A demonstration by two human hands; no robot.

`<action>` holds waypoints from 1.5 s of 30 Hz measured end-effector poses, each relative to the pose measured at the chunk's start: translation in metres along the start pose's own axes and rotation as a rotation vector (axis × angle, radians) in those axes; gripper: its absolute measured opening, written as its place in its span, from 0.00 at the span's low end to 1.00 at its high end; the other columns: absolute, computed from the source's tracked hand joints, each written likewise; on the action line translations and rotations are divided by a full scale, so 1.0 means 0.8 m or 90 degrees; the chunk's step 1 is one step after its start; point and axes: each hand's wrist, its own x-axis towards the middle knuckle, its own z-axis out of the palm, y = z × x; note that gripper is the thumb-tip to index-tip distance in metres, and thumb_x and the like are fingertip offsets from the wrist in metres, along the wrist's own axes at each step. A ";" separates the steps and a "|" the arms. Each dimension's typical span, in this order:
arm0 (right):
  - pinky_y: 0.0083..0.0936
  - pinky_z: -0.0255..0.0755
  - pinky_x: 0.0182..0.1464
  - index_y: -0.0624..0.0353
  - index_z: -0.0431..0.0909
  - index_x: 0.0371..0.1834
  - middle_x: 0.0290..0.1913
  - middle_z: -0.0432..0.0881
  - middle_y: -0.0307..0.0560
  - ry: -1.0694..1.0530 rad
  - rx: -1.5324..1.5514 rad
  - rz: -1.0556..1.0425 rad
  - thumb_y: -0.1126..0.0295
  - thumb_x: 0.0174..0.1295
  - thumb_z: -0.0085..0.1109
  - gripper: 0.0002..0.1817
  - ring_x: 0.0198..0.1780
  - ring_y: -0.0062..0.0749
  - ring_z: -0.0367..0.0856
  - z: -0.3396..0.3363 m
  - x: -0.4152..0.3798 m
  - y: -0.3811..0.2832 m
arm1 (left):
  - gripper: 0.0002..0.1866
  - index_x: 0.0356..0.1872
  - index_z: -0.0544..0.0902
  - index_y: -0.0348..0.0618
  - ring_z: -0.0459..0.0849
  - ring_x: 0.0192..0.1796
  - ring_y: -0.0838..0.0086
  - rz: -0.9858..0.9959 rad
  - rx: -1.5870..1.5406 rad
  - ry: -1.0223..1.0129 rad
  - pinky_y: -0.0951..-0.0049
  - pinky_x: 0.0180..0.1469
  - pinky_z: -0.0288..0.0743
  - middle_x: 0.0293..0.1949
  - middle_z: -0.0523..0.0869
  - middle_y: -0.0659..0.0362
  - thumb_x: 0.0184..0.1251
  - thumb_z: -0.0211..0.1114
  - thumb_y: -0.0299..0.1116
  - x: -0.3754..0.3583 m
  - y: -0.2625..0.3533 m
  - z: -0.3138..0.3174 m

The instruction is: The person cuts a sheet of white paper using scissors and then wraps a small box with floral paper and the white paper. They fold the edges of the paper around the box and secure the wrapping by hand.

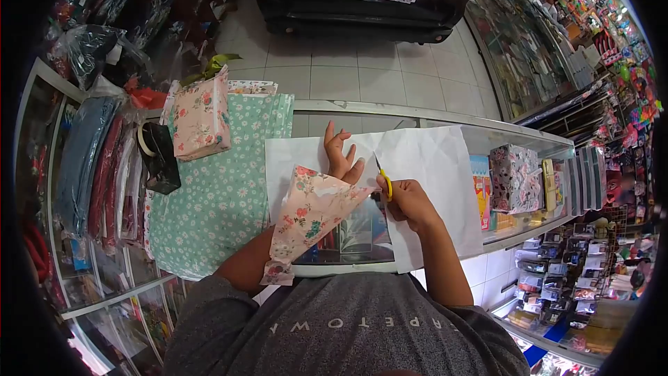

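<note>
Left hand: the left hand (339,159) was raised with fingers spread apart, seemingly holding nothing; its wrist was hidden behind the floral paper.
Floral paper: the floral paper (309,210) hung across the left forearm, above the glass counter (362,106), its narrow end reaching the right hand (410,202); whether the fingers pinched that tip could not be told.
Right hand: it was closed on the yellow scissors (387,186), blades pointing away from the body; the fingers covered part of the handles.
White sheet: the white sheet (438,174) lay on the counter, partly covered by both arms and the floral paper.
Under the glass: contents showed only dimly.
Black dispenser: the black dispenser (160,167) stood beside the wrapped box (200,117), which hid part of the green paper (216,198).
</note>
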 end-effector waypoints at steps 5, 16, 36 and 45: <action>0.21 0.43 0.16 0.53 0.75 0.20 0.12 0.64 0.30 0.029 0.008 0.061 0.38 0.66 0.66 0.30 0.10 0.15 0.53 0.005 -0.003 -0.015 | 0.42 0.79 0.44 0.46 0.52 0.81 0.57 0.010 0.046 0.010 0.44 0.81 0.53 0.79 0.44 0.49 0.71 0.60 0.27 0.001 -0.002 0.003; 0.21 0.41 0.17 0.52 0.76 0.21 0.12 0.63 0.29 -0.006 -0.014 0.053 0.36 0.65 0.67 0.31 0.11 0.15 0.51 0.004 0.007 -0.027 | 0.50 0.83 0.35 0.45 0.38 0.85 0.52 -0.047 -0.032 -0.015 0.43 0.83 0.46 0.78 0.44 0.52 0.73 0.63 0.35 0.001 0.007 0.003; 0.22 0.42 0.18 0.48 0.72 0.20 0.13 0.62 0.27 -0.050 0.045 -0.009 0.48 0.74 0.63 0.26 0.13 0.14 0.51 -0.001 0.014 -0.007 | 0.50 0.82 0.38 0.44 0.55 0.79 0.59 -0.025 0.002 -0.014 0.45 0.80 0.56 0.76 0.48 0.50 0.68 0.63 0.27 0.001 0.009 0.007; 0.23 0.40 0.17 0.49 0.73 0.21 0.12 0.59 0.27 0.005 0.011 0.036 0.38 0.67 0.65 0.29 0.12 0.15 0.48 0.000 0.015 -0.020 | 0.43 0.77 0.46 0.41 0.55 0.79 0.57 -0.014 0.015 -0.003 0.44 0.80 0.58 0.78 0.44 0.48 0.67 0.63 0.27 0.004 0.007 0.010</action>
